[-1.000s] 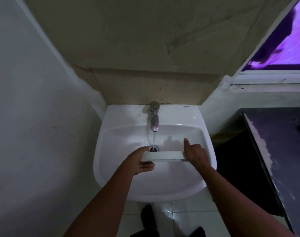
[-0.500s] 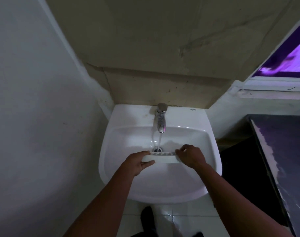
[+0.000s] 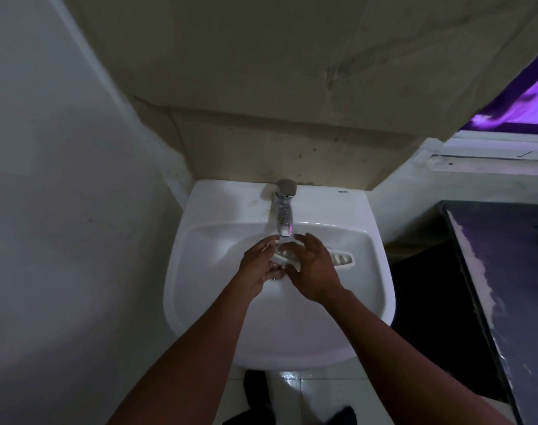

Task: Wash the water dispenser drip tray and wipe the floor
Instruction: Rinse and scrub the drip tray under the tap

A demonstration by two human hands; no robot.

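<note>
Now my left hand [image 3: 258,265] fingers grasp the tray [image 3: 341,259], tap [image 3: 284,210] just beyond them; right hand [image 3: 310,268] fingers lie released on it. Washing underway, I judge; floor [image 3: 323,391] wiping left.

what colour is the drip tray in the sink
The drip tray is white, with slots along its top; best in the head view.
</note>
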